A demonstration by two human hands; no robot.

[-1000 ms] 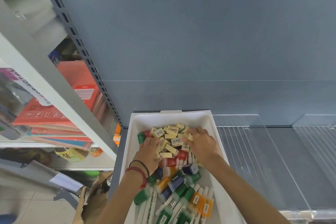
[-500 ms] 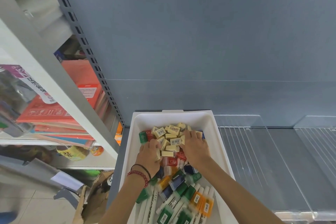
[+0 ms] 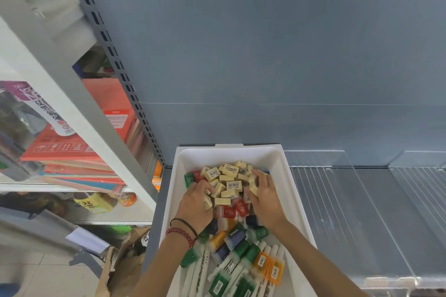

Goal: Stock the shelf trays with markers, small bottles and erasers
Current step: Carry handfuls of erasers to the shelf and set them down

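Back panel: the grey-blue back panel (image 3: 265,43) fills the upper and middle frame.
Clear shelf trays: the clear shelf trays (image 3: 350,200) lie at right of centre on the shelf, just beside the bin.
White bin: the white bin (image 3: 229,155) sits at lower centre and holds all the stock.
Red folders: the red folders (image 3: 72,147) are stacked on the neighbouring shelf at mid left.
Markers: the markers (image 3: 196,272), white-bodied with green and orange caps, lie at the bin's bottom end.
Erasers: the cream erasers (image 3: 233,184) are heaped at the bin's upper end, between the two hands.
Left hand: the left hand (image 3: 195,207), bracelets (image 3: 181,231) on its wrist, has its fingers curled over erasers at the heap's left edge.
Right hand: the right hand (image 3: 264,200) has its fingers curled round erasers at the heap's right edge.
Small bottles: the small bottles (image 3: 228,211), in red, blue, green and yellow, lie mid-bin below the erasers.
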